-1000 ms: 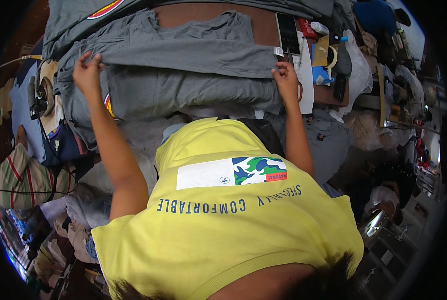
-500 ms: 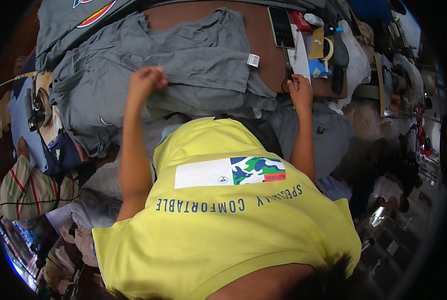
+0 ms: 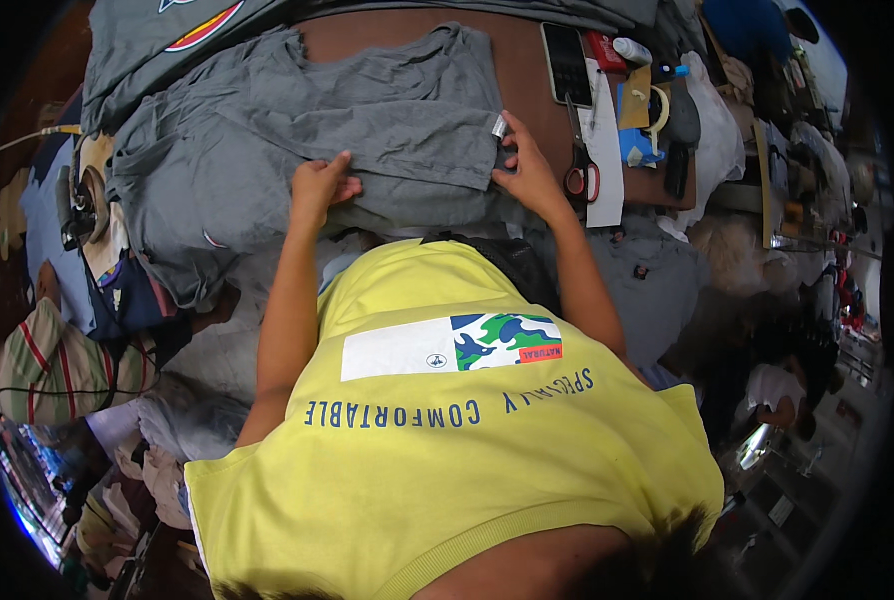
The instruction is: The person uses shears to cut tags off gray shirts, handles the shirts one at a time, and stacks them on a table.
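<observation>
A grey garment [image 3: 387, 125] lies spread and wrinkled on a brown table. On its near edge rests my left hand [image 3: 319, 190], thumb raised apart from the bent fingers. At the garment's right end is my right hand [image 3: 529, 175], its thumb and index finger apart. The index finger touches a small white label [image 3: 499, 126], which sits tilted at the garment's edge; the thumb lies lower on that edge. Just right of this hand, scissors [image 3: 581, 178] with dark red and black handles lie partly on a white paper strip [image 3: 605, 200].
A phone [image 3: 566, 65], a red box [image 3: 605, 52], a tape roll [image 3: 658, 108] and a black-handled brush-like item [image 3: 679, 140] lie at the table's right. Another grey garment with a colourful print [image 3: 203, 28] covers the far left. An iron-like tool [image 3: 87, 205] stands at the left.
My right hand has left the scissors, which now lie on the table, and moved left to the garment's label. My left hand has shifted right and lowered onto the cloth.
</observation>
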{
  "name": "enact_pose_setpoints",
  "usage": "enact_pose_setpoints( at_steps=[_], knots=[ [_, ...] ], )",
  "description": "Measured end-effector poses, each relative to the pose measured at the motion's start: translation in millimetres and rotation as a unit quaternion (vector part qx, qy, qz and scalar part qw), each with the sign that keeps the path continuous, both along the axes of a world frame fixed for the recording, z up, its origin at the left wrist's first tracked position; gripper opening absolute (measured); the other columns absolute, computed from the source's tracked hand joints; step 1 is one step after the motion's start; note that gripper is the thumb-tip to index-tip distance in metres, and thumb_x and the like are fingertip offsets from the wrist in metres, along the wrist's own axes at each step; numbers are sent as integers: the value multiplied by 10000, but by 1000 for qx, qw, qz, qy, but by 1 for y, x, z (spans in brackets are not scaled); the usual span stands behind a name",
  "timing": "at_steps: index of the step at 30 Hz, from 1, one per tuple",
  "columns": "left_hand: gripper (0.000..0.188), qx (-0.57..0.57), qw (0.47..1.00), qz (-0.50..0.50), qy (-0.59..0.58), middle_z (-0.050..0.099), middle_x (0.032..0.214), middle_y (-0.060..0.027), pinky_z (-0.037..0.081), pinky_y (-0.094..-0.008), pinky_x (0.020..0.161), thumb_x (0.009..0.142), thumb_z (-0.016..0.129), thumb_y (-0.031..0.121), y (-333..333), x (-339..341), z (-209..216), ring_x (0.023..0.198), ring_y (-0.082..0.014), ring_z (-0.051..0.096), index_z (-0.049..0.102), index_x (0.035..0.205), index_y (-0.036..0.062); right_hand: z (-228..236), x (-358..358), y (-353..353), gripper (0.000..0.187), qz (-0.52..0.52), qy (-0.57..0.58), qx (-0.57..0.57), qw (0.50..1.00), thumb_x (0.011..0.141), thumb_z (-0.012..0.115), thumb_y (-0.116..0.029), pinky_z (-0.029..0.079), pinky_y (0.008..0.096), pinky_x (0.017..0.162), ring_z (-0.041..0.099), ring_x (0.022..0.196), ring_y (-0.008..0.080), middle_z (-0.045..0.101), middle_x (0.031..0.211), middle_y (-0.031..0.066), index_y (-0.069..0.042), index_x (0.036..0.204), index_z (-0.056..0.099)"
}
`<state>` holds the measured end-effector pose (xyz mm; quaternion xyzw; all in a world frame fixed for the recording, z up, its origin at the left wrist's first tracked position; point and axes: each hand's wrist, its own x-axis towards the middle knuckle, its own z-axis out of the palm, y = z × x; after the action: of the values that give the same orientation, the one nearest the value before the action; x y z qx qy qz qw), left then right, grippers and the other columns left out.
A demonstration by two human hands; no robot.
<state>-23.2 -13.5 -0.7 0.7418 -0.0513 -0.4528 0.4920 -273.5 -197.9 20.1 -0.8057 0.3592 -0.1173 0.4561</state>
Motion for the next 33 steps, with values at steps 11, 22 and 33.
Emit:
enact_pose_setpoints(
  at_steps=[11, 22, 33],
  knots=[
    [215, -258, 944, 164, -125, 576, 719, -62, 503, -245, 531, 825, 637, 208, -37, 33, 35, 568, -156, 589, 523, 807, 26, -14, 38, -45, 183, -69, -89, -133, 985, 650, 622, -45, 456, 323, 605, 603, 667, 244, 607, 762, 91, -56, 826, 571],
    [304, -266, 948, 172, 40, 565, 985, -110, 521, -366, 740, 838, 562, 86, -61, 54, 29, 853, -221, 591, 455, 1119, 40, 36, 53, 0, 147, 53, -34, -391, 918, 666, 689, -162, 386, 391, 798, 454, 951, 279, 465, 1034, 55, -114, 775, 604],
    [549, -195, 972, 72, 114, 540, 1034, -159, 523, -302, 754, 871, 547, 142, -55, -32, -5, 858, -248, 616, 263, 1298, -55, 3, 50, 17, 395, 98, -80, -357, 925, 682, 656, -86, 390, 379, 813, 473, 974, 271, 466, 1073, 68, -149, 1056, 543]
  ],
)
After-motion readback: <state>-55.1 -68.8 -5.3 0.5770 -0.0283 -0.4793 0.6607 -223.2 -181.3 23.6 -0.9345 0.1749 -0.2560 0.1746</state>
